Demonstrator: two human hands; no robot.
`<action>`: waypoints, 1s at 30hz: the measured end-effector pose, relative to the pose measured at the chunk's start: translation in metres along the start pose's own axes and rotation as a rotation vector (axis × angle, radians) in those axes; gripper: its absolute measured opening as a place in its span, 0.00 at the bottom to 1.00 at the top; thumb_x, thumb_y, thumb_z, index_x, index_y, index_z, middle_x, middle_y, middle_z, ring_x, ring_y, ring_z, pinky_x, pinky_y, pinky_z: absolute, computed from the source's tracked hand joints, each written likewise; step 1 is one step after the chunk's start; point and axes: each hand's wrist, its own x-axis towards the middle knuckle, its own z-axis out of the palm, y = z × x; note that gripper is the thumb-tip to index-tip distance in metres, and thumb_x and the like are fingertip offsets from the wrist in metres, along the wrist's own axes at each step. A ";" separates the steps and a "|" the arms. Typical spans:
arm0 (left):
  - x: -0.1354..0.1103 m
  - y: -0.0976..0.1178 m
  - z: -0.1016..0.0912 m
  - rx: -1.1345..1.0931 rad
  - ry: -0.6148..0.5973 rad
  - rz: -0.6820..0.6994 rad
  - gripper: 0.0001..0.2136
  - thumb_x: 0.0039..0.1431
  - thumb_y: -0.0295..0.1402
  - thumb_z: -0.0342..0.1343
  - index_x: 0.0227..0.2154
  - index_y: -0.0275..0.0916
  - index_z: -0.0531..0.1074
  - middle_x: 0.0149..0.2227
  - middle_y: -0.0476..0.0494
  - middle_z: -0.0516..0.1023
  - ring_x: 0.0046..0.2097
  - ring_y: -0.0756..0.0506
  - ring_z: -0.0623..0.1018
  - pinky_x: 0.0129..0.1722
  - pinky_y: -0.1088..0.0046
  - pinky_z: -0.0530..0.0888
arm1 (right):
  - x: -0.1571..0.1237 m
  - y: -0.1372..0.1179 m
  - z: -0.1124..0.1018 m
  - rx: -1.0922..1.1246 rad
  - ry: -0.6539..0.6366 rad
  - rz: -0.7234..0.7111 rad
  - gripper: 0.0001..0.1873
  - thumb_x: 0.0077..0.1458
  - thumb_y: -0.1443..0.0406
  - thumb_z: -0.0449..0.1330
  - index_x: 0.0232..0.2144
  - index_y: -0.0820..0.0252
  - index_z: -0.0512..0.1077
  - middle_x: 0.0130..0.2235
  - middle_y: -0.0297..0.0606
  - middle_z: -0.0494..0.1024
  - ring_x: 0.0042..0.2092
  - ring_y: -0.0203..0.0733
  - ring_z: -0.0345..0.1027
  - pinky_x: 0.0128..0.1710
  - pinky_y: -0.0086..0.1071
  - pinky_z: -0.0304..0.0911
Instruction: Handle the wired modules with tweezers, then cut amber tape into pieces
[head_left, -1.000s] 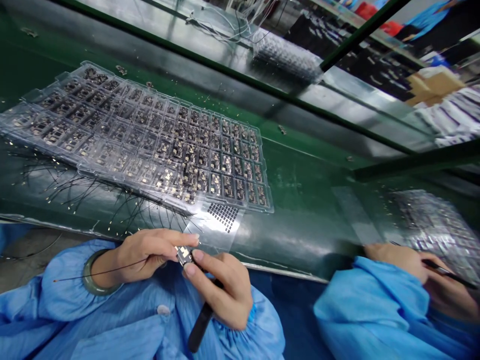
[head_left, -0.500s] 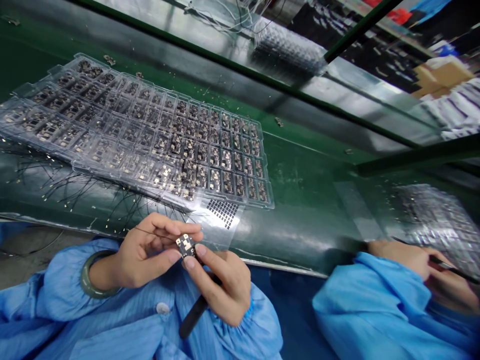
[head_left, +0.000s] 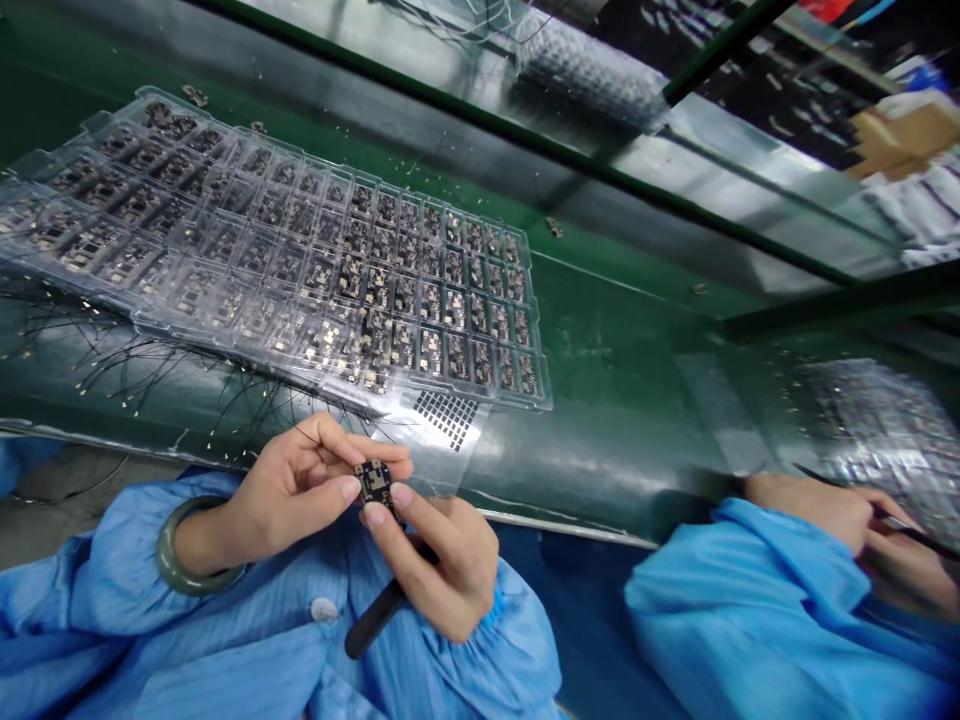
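A small black circuit board (head_left: 373, 481) with pale metal pads is pinched between my two hands, over the front edge of the bench. My left hand (head_left: 300, 490) grips its left side between thumb and fingers. On the right, the thumb and forefinger of my right hand (head_left: 442, 560) press on the board's lower right edge. A dark flat-handled tool (head_left: 379, 615) is also tucked in my right palm, its tip hidden. Just beyond, a clear sheet with small black squares (head_left: 448, 415) lies by the trays.
Clear plastic trays (head_left: 540, 385) full of circuit boards overlap on the green bench (head_left: 600, 400). Thin black wires (head_left: 150, 360) stick out along their front. At right, a co-worker's hands (head_left: 817, 510) hold a dark tool near another stack of trays (head_left: 877, 420).
The board has tilted slightly, so its pads reflect less light. Both hands keep their hold, and the tool's handle has shifted a little left. The view has moved slightly.
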 end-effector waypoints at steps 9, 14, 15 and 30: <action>0.001 0.000 0.000 -0.009 0.008 -0.009 0.05 0.64 0.23 0.54 0.38 0.39 0.68 0.51 0.39 0.80 0.52 0.43 0.80 0.49 0.68 0.78 | 0.010 -0.001 0.006 -0.036 0.121 -0.024 0.07 0.61 0.73 0.60 0.40 0.60 0.75 0.31 0.35 0.80 0.24 0.35 0.70 0.17 0.31 0.59; 0.002 -0.004 0.000 0.017 0.034 -0.016 0.04 0.62 0.24 0.56 0.36 0.39 0.69 0.49 0.39 0.81 0.50 0.42 0.80 0.49 0.66 0.78 | 0.010 0.000 0.007 -0.073 0.143 -0.053 0.07 0.60 0.74 0.60 0.39 0.62 0.75 0.32 0.38 0.81 0.23 0.35 0.68 0.17 0.32 0.58; 0.002 -0.005 -0.001 0.022 0.038 -0.021 0.03 0.62 0.25 0.56 0.36 0.39 0.70 0.49 0.40 0.81 0.50 0.42 0.80 0.49 0.66 0.78 | 0.010 0.000 0.007 -0.063 0.153 -0.046 0.07 0.60 0.74 0.60 0.39 0.62 0.75 0.31 0.37 0.81 0.23 0.34 0.68 0.16 0.31 0.58; 0.008 -0.001 0.014 0.073 0.308 -0.221 0.08 0.53 0.32 0.67 0.27 0.37 0.73 0.42 0.40 0.84 0.44 0.43 0.83 0.44 0.72 0.79 | 0.001 0.008 0.001 -0.154 0.073 -0.157 0.09 0.58 0.76 0.60 0.42 0.72 0.77 0.36 0.48 0.84 0.25 0.40 0.71 0.17 0.33 0.59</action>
